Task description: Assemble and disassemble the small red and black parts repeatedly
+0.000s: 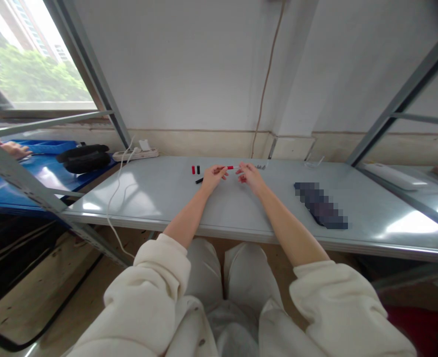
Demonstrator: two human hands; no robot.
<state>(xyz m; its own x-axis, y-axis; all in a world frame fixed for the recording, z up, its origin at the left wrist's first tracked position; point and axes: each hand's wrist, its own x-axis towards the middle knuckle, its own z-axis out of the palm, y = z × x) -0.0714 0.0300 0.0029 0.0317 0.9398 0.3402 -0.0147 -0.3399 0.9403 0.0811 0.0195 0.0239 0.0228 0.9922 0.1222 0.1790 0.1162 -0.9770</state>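
And at frame centre, the left hand [211, 179] pinches a red pen-like tube [230, 167] level, seemingly steadying it, while the half-curled right hand [250, 176] meets its pale end [236, 167], grip unclear.

A pale grey wall [189, 64] rises behind the grey counter [241, 213], with a cream band [207, 142] along its lower part and a cable [268, 74] running down it. Grey metal posts [373, 136] slant up at both sides. At upper left, a bright window [36, 79] shows greenery and buildings. A blue table [3, 191] stands on the left. White glare marks the counter's ends. The shadowed floor [11, 307] seems tan.
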